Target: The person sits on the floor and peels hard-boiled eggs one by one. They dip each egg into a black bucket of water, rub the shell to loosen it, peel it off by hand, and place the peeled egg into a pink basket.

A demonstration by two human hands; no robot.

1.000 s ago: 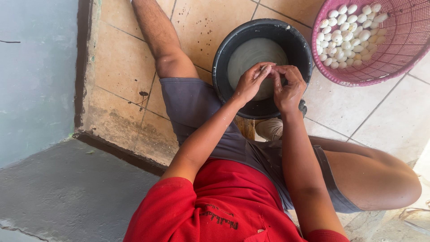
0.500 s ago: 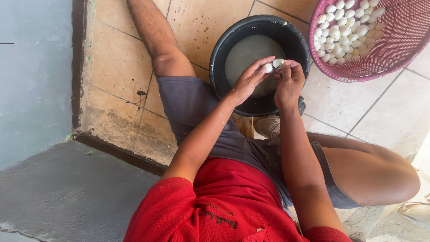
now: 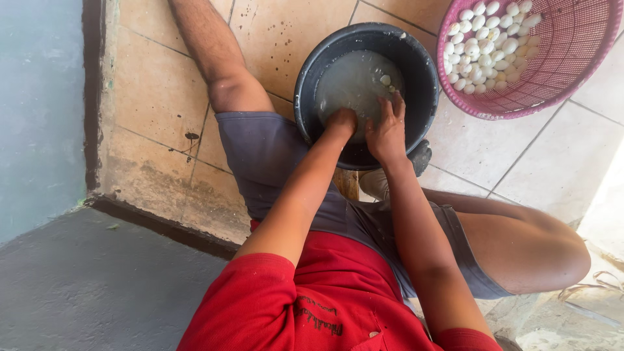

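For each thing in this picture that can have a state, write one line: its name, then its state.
Black basin: upright, holding cloudy water.
Pink basket: upright, partly filled with white eggs.
Left hand: dipped in the water, fingers hidden.
Right hand: fingers reaching into the water.
Egg: floating, untouched.

black basin [image 3: 416, 58], pink basket [image 3: 572, 71], white eggs [image 3: 484, 39], red shirt [image 3: 325, 299]

Bright daylight, blown-out glare on the floor tiles [image 3: 611, 195] at right edge, soft shadows beneath the person, sharp focus, slight wide-angle stretch
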